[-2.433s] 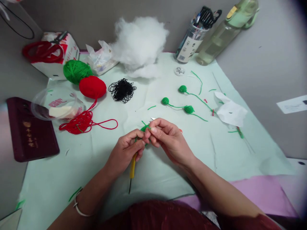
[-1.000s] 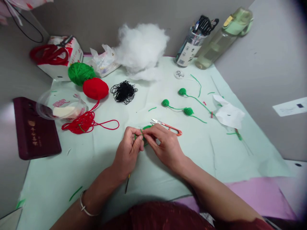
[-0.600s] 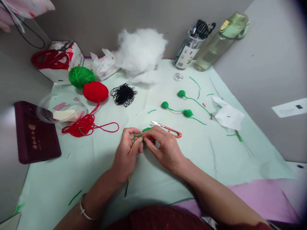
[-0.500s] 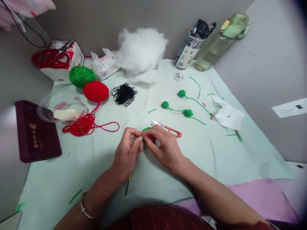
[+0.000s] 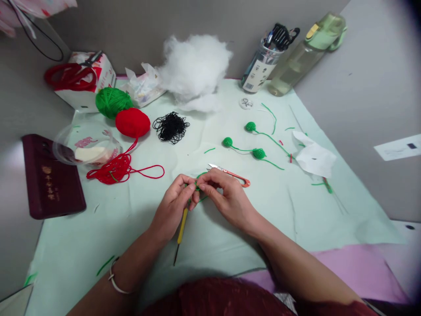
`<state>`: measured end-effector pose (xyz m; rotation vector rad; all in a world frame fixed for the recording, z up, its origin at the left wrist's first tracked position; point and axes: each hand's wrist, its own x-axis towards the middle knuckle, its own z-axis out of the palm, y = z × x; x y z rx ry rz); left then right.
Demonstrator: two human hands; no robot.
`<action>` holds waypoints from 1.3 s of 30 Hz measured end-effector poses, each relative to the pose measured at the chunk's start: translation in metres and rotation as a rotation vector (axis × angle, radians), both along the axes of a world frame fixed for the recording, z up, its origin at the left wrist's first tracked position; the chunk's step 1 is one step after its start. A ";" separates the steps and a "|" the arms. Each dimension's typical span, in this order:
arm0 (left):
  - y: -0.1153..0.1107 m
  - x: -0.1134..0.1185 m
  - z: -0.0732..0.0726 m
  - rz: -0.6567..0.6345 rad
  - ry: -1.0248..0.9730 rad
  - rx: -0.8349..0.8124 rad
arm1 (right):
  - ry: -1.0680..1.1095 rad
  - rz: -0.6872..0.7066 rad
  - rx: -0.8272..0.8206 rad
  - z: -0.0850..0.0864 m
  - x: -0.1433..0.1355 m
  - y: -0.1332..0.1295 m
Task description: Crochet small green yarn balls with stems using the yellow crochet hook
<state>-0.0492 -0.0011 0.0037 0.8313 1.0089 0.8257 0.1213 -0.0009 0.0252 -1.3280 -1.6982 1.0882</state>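
My left hand [image 5: 174, 201] and my right hand [image 5: 228, 197] meet at the middle of the table, fingertips pinched on a small piece of green yarn [image 5: 197, 186] that they mostly cover. A yellow-handled crochet hook [image 5: 182, 228] points down below my left hand, its dark tip toward me. Just beyond my right hand lie orange thread snips [image 5: 241, 179], partly hidden by its fingers. To the right are green crocheted balls with yarn tails, one [image 5: 227, 141] joined by yarn to another [image 5: 258, 153], and a third [image 5: 250, 127] farther back.
Red yarn [image 5: 132, 123], green yarn [image 5: 113, 102], black cord [image 5: 171, 127] and a clear plastic bowl [image 5: 87, 142] lie left. White stuffing [image 5: 197, 66], a pen cup [image 5: 259, 70] and a bottle [image 5: 297, 61] stand behind. A dark red case [image 5: 54, 180] is far left, white paper [image 5: 315, 156] right.
The yellow handle of the crochet hook now shows more below my left hand. My fingers have shifted slightly around the green yarn, and a strand shows under my right hand.
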 end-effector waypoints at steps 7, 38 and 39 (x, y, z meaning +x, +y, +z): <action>-0.001 0.002 0.003 -0.015 0.023 0.054 | 0.004 -0.013 0.028 -0.004 0.002 0.000; 0.000 0.002 0.006 -0.041 -0.006 0.020 | 0.211 0.002 -0.293 0.007 0.007 0.005; 0.000 0.001 0.006 -0.039 -0.012 0.009 | 0.185 -0.009 -0.255 0.006 0.007 0.004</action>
